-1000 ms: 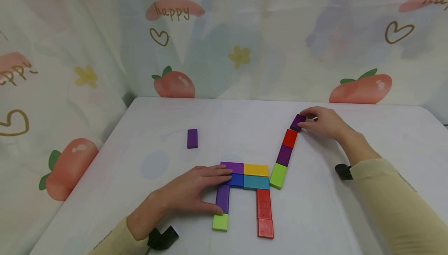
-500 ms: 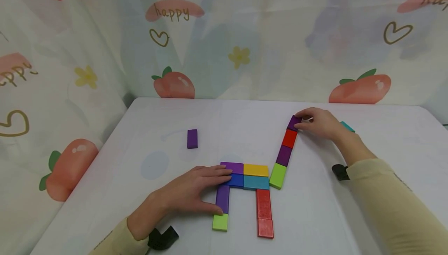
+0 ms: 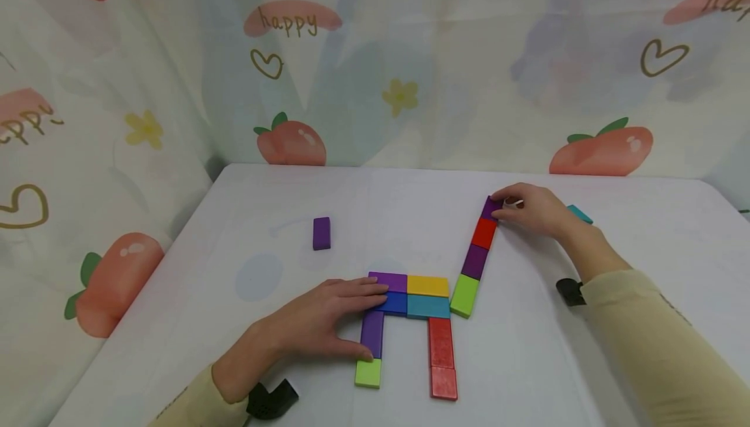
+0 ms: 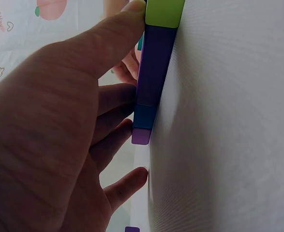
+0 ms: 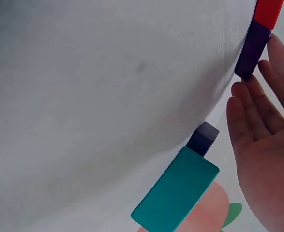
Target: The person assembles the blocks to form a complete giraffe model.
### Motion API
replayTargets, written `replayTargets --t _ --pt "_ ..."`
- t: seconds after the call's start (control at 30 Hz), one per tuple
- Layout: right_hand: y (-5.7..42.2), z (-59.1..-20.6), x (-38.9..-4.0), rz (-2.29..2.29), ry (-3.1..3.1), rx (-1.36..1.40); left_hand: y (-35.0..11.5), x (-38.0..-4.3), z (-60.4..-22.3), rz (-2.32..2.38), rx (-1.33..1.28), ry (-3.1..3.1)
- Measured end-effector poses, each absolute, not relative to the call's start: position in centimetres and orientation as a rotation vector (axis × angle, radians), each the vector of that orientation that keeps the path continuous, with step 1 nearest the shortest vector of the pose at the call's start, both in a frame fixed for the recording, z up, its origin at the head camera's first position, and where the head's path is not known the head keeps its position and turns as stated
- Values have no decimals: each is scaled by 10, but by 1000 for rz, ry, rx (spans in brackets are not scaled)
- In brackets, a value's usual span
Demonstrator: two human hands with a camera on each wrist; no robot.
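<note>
At the top of a slanted column, my right hand (image 3: pixel 536 207) pinches a dark purple block (image 3: pixel 489 207) between thumb and fingers, its lower end against a red block (image 3: pixel 484 234). Below in that column come another purple block (image 3: pixel 474 262) and a lime block (image 3: pixel 465 296). My left hand (image 3: pixel 316 316) lies with straight fingers over the left side of a flat block figure, fingertips on the purple block (image 3: pixel 391 280) and the blue block (image 3: pixel 396 304). Its thumb touches the joint between an upright purple block (image 3: pixel 372 334) and a lime block (image 3: pixel 368 373).
A yellow block (image 3: pixel 428 286) and a teal-blue block (image 3: pixel 428 306) form the figure's right half, above two red blocks (image 3: pixel 441 342). A lone purple block (image 3: pixel 321 233) lies at the back left. Behind my right wrist are a teal block (image 5: pixel 175 188) and a dark block (image 5: pixel 203 138).
My right hand has shifted the dark purple block slightly left and down, into line with the slanted column. The teal block now shows past the right wrist. My left hand has stayed put.
</note>
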State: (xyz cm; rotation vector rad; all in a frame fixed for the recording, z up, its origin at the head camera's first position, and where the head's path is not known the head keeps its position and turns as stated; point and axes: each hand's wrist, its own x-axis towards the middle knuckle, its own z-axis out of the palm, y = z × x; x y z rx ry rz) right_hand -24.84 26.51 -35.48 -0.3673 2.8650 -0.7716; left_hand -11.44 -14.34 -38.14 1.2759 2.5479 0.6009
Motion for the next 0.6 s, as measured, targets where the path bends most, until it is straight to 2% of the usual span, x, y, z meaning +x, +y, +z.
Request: replayTargets --t 0.6 --pt "281 -350 -249 -765 2966 -314 -146 -116 -383 633 1269 2528"
